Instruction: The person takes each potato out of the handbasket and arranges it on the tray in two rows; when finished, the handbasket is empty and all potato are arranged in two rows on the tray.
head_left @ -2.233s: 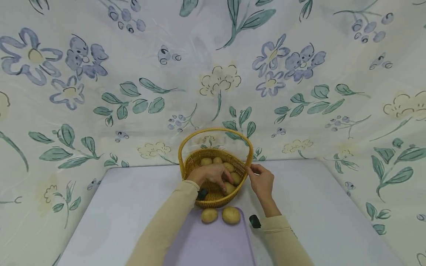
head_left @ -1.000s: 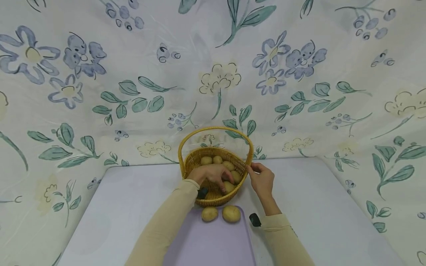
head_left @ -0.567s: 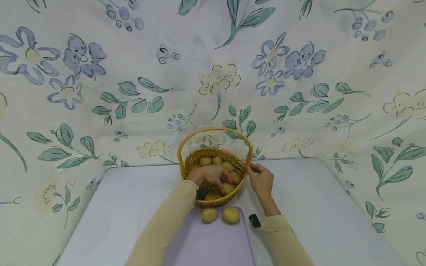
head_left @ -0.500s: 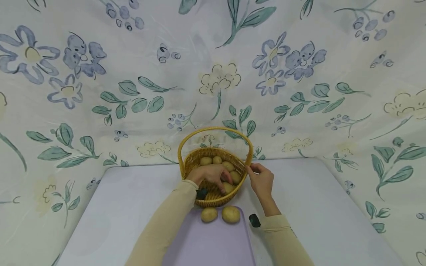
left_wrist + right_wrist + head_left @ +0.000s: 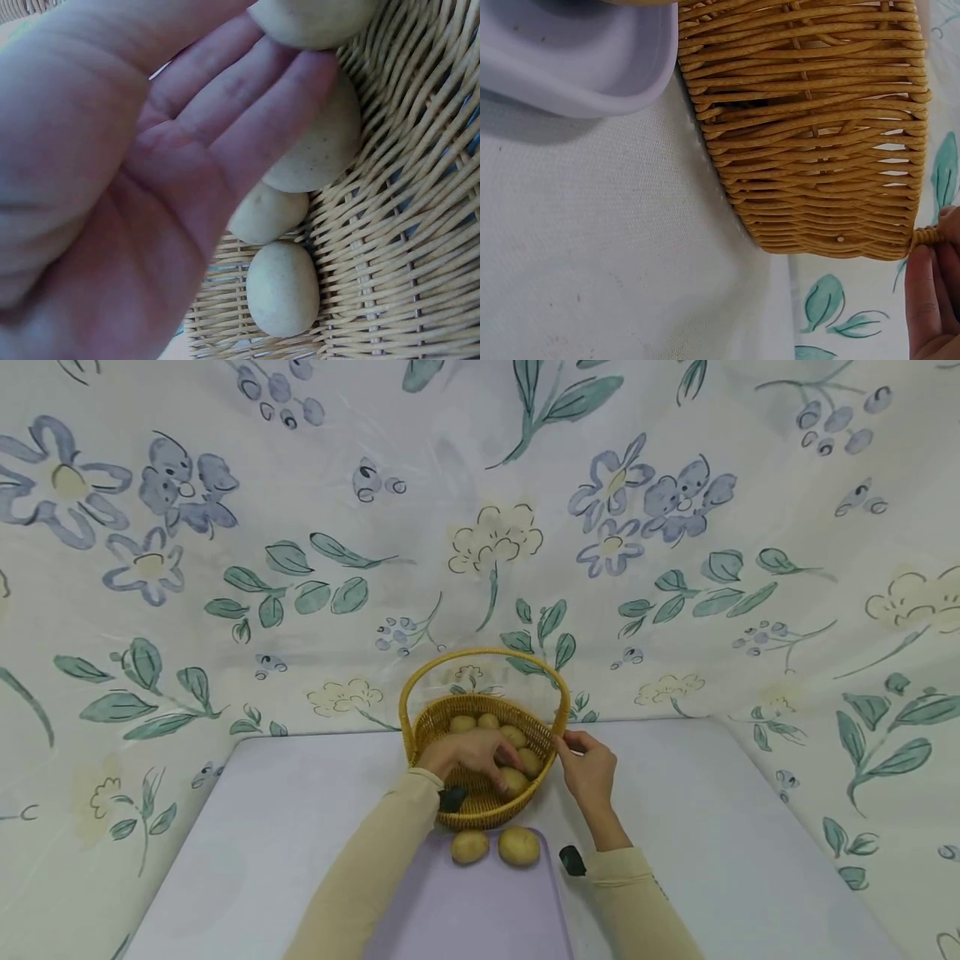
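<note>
Potato (image 5: 515, 784) pinched inside basket (image 5: 487, 816), near-right side

Left hand (image 5: 474, 753) has it between thumb and fingers. Right hand (image 5: 591, 770) pinches base of handle (image 5: 561, 710) at right edge. More potatoes (image 5: 462, 724) line far and right walls. Tray (image 5: 472, 910) has far edge just beside basket, two potatoes along it. Tabletop (image 5: 712, 810) stretches wide left and right.

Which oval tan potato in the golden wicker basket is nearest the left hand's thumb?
The frontmost oval tan potato, nearest the front rim of the golden wicker basket. The left hand has its thumb against it; the others visible lie farther back.
</note>
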